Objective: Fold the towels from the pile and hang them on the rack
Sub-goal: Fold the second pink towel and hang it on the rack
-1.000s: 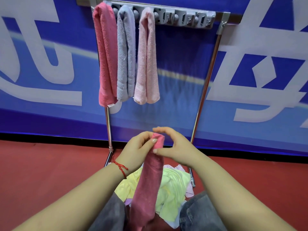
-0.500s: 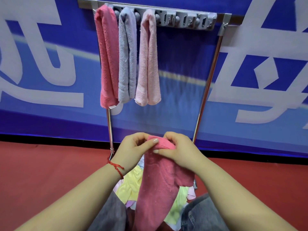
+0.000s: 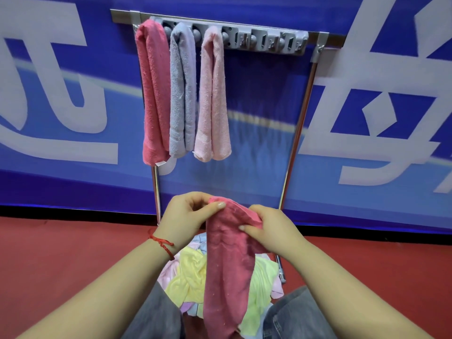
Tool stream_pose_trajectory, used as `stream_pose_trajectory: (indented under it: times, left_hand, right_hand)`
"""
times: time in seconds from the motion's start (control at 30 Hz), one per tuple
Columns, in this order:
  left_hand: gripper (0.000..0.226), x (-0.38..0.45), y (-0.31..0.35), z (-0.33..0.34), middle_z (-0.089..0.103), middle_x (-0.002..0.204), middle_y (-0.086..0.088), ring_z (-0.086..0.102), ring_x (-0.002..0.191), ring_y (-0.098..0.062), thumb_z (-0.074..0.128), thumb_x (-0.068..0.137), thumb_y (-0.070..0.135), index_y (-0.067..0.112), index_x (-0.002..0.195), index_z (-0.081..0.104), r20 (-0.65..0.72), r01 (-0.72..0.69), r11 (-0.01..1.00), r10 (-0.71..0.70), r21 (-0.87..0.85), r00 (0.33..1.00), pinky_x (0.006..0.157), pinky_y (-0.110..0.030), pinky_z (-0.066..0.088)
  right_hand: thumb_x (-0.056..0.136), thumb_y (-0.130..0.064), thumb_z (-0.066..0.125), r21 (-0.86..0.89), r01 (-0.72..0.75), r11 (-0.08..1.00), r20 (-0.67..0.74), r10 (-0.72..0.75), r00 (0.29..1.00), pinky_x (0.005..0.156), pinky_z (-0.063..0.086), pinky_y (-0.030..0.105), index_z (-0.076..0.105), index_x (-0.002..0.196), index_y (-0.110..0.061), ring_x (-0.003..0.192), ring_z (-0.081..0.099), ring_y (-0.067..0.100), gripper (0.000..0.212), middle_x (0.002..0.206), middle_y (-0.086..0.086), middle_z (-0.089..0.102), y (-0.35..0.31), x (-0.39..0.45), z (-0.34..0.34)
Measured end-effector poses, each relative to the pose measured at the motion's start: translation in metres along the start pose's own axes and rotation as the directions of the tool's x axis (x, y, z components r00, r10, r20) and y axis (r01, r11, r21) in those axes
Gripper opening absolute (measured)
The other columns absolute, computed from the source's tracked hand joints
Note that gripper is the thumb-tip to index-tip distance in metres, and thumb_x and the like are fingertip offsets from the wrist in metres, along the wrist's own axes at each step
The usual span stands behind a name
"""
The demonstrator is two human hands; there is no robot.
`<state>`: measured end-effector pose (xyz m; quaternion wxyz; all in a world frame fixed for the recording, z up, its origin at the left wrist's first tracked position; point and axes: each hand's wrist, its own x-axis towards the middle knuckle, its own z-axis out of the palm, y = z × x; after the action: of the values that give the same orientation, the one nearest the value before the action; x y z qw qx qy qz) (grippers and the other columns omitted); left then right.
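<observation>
Pink towel [image 3: 227, 265] in both hands [image 3: 188, 216] [image 3: 271, 228] (three towels [image 3: 183, 91] already racked).

A large blue banner [image 3: 244, 133] is stretched across the whole back of the scene, printed with big white characters that are cut off at the left and right edges. A lighter blue band with a thin pale stripe is run diagonally across its middle, and a darker blue strip is seen along its lower edge. Beneath the banner a narrow black base line [image 3: 73, 212] is laid. The floor [image 3: 61, 260] is covered in a matte red surface, evenly lit.
</observation>
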<state>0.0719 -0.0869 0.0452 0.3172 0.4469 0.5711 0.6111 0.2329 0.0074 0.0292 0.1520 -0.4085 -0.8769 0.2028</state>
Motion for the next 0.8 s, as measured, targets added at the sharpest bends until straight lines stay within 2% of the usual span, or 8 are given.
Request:
stream_pose_trajectory:
  times: [0.13,0.27,0.37,0.43,0.53,0.63,0.73,0.8]
  left_hand:
    - [0.006,0.001,-0.006,-0.008,0.068,0.073,-0.011,0.060,0.061,-0.006,0.070,0.079,0.008,0.008,0.073,0.070,-0.048,0.018,1.000,-0.017,0.017,0.999,0.056,-0.013,0.051]
    - [0.008,0.006,-0.019,-0.019,0.072,0.075,-0.005,0.062,0.065,-0.007,0.070,0.080,0.012,0.017,0.073,0.070,-0.118,0.035,0.996,-0.025,0.087,0.993,0.060,-0.014,0.052]
    - [0.011,0.008,-0.020,-0.024,0.071,0.070,0.007,0.060,0.062,0.002,0.069,0.081,0.011,0.018,0.073,0.070,-0.159,0.019,0.993,0.000,0.115,0.987,0.058,-0.008,0.047]
    - [0.011,0.009,-0.020,-0.027,0.071,0.067,0.014,0.061,0.062,0.007,0.070,0.080,0.011,0.020,0.073,0.071,-0.184,0.003,0.993,0.019,0.121,0.983,0.060,-0.005,0.046]
    - [0.010,0.011,-0.019,-0.031,0.071,0.070,0.015,0.062,0.067,0.008,0.070,0.080,0.012,0.021,0.077,0.072,-0.224,-0.003,0.992,0.032,0.130,0.974,0.067,-0.006,0.047]
    - [0.007,0.012,-0.014,-0.031,0.072,0.078,0.010,0.064,0.070,0.004,0.069,0.080,0.010,0.014,0.083,0.073,-0.237,-0.031,0.999,0.040,0.041,0.971,0.071,-0.010,0.050]
    - [0.007,0.015,-0.012,-0.032,0.072,0.070,0.010,0.065,0.068,0.000,0.068,0.080,0.009,0.015,0.081,0.072,-0.233,0.011,0.999,-0.022,-0.049,0.972,0.064,-0.009,0.051]
    - [0.008,0.017,-0.020,-0.035,0.073,0.070,0.008,0.066,0.073,-0.008,0.070,0.080,0.011,0.018,0.079,0.073,-0.227,0.075,0.997,-0.074,-0.007,0.971,0.071,-0.018,0.054]
  right_hand:
    - [0.081,-0.033,0.068,0.126,-0.072,0.989,-0.096,0.085,0.992,0.075,0.048,0.029,0.054,0.079,-0.033,0.084,0.061,0.014,0.014,0.080,-0.012,0.063,0.015,-0.004,0.003]
    - [0.075,-0.023,0.076,0.265,-0.069,0.962,-0.220,0.130,0.967,0.057,0.037,0.012,0.055,0.068,-0.027,0.062,0.052,0.002,0.022,0.064,-0.012,0.058,0.019,-0.005,-0.001]
    - [0.073,-0.020,0.078,0.401,-0.058,0.914,-0.273,0.180,0.945,0.054,0.038,0.012,0.061,0.070,-0.018,0.058,0.051,0.004,0.017,0.063,-0.008,0.059,0.022,-0.004,-0.004]
    - [0.075,-0.019,0.076,0.462,-0.021,0.887,-0.306,0.181,0.935,0.055,0.039,0.013,0.062,0.067,-0.019,0.060,0.053,0.006,0.017,0.063,-0.008,0.061,0.022,-0.002,-0.006]
    - [0.080,-0.022,0.072,0.462,0.027,0.886,-0.346,0.153,0.926,0.060,0.043,0.015,0.063,0.068,-0.025,0.064,0.058,0.006,0.016,0.065,-0.009,0.064,0.018,-0.002,-0.010]
    - [0.084,-0.024,0.068,0.442,0.072,0.894,-0.396,0.123,0.910,0.067,0.046,0.021,0.066,0.072,-0.027,0.070,0.062,0.008,0.012,0.069,-0.011,0.067,0.015,-0.001,-0.016]
    - [0.086,-0.024,0.066,0.400,0.087,0.912,-0.414,0.095,0.905,0.067,0.044,0.013,0.069,0.078,-0.024,0.071,0.060,0.002,0.008,0.070,-0.017,0.065,0.012,0.002,-0.021]
    - [0.086,-0.025,0.066,0.353,0.067,0.933,-0.387,0.080,0.919,0.067,0.043,0.012,0.071,0.081,-0.021,0.071,0.059,0.000,0.008,0.070,-0.020,0.063,0.012,0.003,-0.018]
